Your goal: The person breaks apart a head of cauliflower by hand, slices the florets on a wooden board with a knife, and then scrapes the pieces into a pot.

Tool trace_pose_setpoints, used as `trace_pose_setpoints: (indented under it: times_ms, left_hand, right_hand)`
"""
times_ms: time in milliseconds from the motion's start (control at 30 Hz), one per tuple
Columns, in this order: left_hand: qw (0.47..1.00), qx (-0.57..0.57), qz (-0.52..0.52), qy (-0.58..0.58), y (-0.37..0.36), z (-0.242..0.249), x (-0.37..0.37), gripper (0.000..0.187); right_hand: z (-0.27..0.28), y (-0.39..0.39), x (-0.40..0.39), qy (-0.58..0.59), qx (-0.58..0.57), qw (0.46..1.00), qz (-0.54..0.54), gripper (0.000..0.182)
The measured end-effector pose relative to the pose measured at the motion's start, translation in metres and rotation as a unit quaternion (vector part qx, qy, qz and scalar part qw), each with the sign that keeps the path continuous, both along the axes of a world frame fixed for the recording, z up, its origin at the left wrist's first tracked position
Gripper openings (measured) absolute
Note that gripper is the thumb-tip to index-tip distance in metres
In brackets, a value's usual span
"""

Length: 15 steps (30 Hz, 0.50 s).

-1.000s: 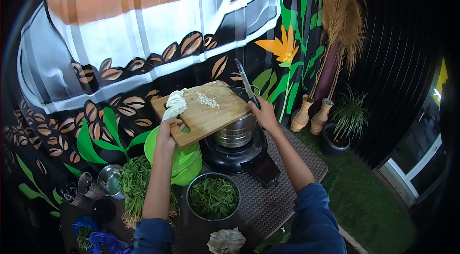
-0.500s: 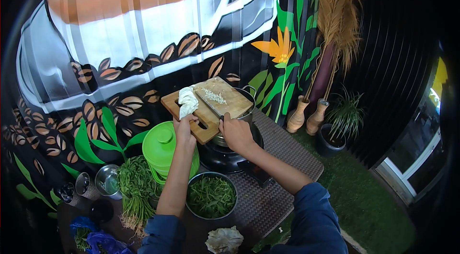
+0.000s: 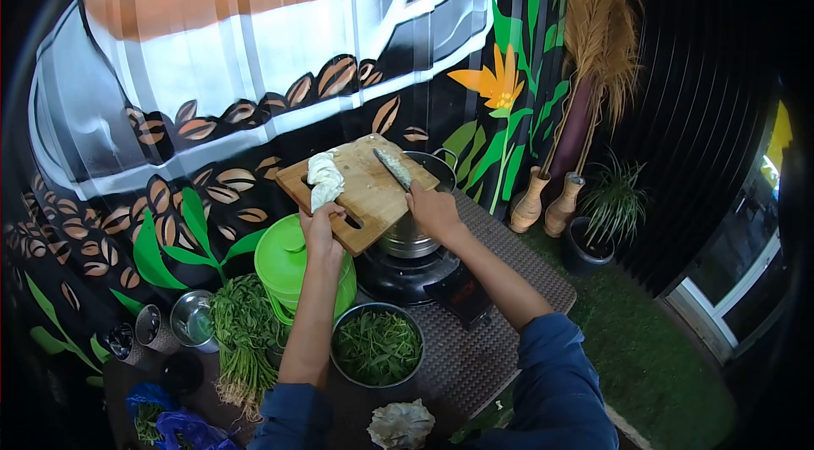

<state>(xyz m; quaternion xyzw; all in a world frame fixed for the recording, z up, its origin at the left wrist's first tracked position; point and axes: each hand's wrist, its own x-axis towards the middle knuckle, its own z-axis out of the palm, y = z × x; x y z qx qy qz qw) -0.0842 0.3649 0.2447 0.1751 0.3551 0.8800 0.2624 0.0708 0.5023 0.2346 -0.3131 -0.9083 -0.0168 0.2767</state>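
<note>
My left hand (image 3: pixel 320 231) is closed round the handle end of a wooden cutting board (image 3: pixel 365 187), which is tilted over the rim of a metal pot (image 3: pixel 411 242). A crumpled white bundle (image 3: pixel 324 178), perhaps cloth, lies on the board just above my left fingers. In my right hand (image 3: pixel 435 211) is a knife (image 3: pixel 392 168), its blade flat along the board's pot-side part. Pale chopped bits cling to the blade and a few lie near the board's far corner. The pot stands on a black stove (image 3: pixel 403 276), its opening partly hidden by the board.
A green lidded container (image 3: pixel 284 259) stands left of the stove. Nearer are a metal bowl of cut greens (image 3: pixel 377 346), a bundle of leafy stems (image 3: pixel 242 331), a small metal bowl (image 3: pixel 193 320), a blue plastic bag (image 3: pixel 191 431) and a crumpled pale wrapper (image 3: pixel 401 424).
The knife has moved right across the board toward the pot, and the heap of chopped bits is gone from the board's middle. The board has shifted slightly left.
</note>
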Motion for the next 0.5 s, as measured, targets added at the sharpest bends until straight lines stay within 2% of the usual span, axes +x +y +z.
trace_pose_setpoints:
  times_ms: [200,400,500]
  left_hand:
    - [1.000,0.018,0.011,0.007,-0.003,0.002,-0.007,0.058]
    - [1.000,0.017,0.015,0.005,-0.011,0.004,-0.016,0.060]
    - [1.000,0.009,-0.004,0.004,-0.016,0.005,-0.025,0.062]
  right_hand:
    - [-0.002,0.017,0.007,-0.013,-0.037,0.998,-0.048,0.028]
    - [-0.008,0.034,0.024,-0.055,-0.002,0.997,-0.062,0.032]
    - [-0.002,0.031,0.029,0.008,-0.035,0.994,-0.102,0.032]
